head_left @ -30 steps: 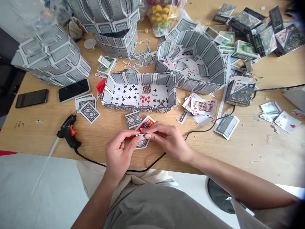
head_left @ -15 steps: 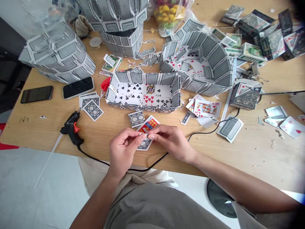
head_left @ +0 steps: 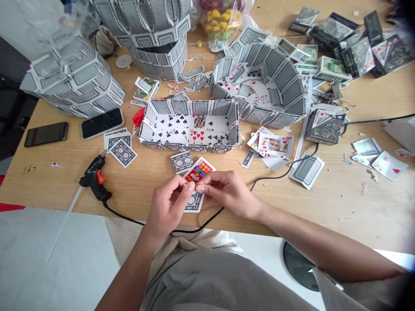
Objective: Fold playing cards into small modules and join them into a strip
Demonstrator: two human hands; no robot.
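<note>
My left hand [head_left: 167,207] and my right hand [head_left: 227,192] meet at the fingertips just above the table's near edge, both pinching a small folded piece of playing card [head_left: 192,186]. Under them lie a grey-backed card [head_left: 194,201] and a red face card [head_left: 198,170]. Beyond stands an open rectangular box made of playing cards [head_left: 191,126], lined with club and heart cards.
A black hot glue gun [head_left: 94,178] lies to the left, its cable running under my hands. Two phones [head_left: 101,122] lie further left. Card-built structures [head_left: 73,77] and a curved card wall [head_left: 275,82] stand behind. Card packs [head_left: 343,47] and loose cards litter the right.
My fingers have worked the small card piece, the pinch shifting slightly. The camera view has swayed a little. Nothing on the table has moved.
</note>
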